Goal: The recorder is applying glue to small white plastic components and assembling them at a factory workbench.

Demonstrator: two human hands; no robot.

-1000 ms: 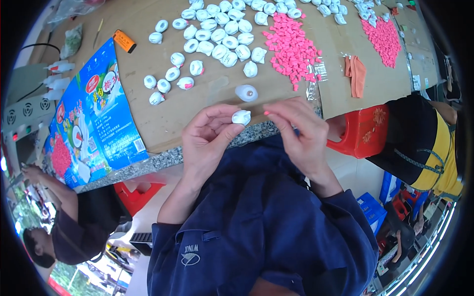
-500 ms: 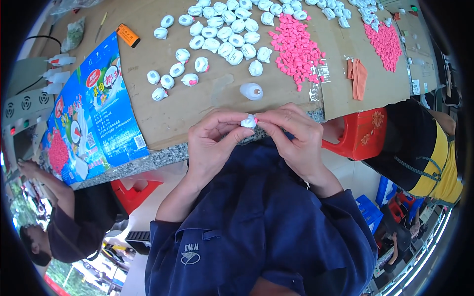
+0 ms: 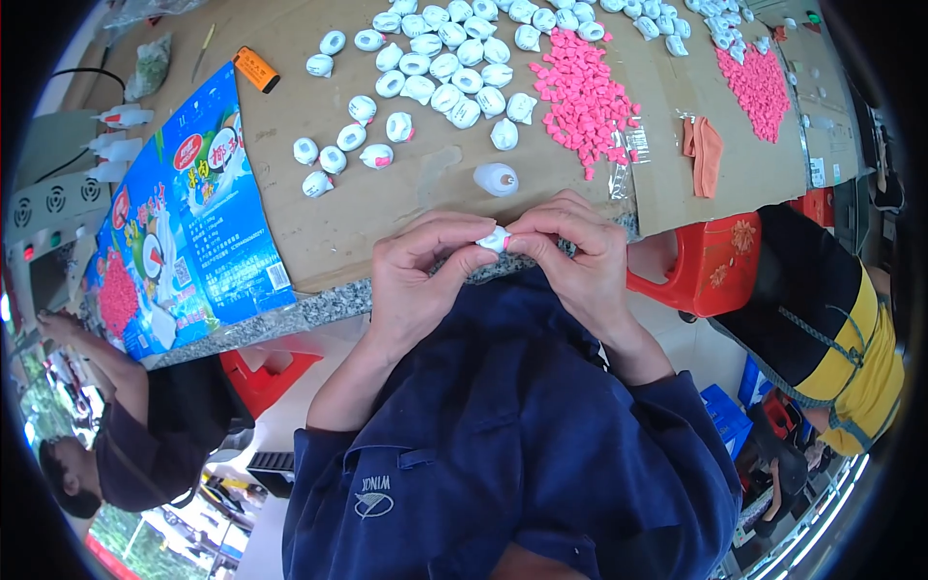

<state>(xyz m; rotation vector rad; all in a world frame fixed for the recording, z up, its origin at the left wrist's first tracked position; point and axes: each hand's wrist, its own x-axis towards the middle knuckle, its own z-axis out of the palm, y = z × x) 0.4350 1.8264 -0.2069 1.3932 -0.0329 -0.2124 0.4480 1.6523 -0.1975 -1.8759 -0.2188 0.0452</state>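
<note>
Over the front edge of the table, both hands pinch one small white egg-shaped piece [image 3: 493, 239] with a pink part at its right end. My left hand [image 3: 418, 275] grips the white body between thumb and forefinger. My right hand [image 3: 578, 259] presses thumb and fingertips at the pink end; how much of that part lies under the fingers is hidden. Just beyond the hands lies a small translucent white bottle [image 3: 497, 180]. Many similar white pieces [image 3: 445, 68] spread over the cardboard farther off, a few showing pink. A heap of small pink pieces [image 3: 583, 101] lies right of them.
A blue printed cardboard sheet [image 3: 198, 213] covers the table's left, with an orange box-like object [image 3: 255, 70] near its top. Orange finger cloths [image 3: 704, 155] lie at right. A second pink heap [image 3: 752, 92] sits farther right. Co-workers are at left and right; a red stool [image 3: 706, 266] stands right.
The white piece has turned slightly and shifted a little right between my fingers. Both hands keep their pinch. The co-worker at the right has moved slightly.
</note>
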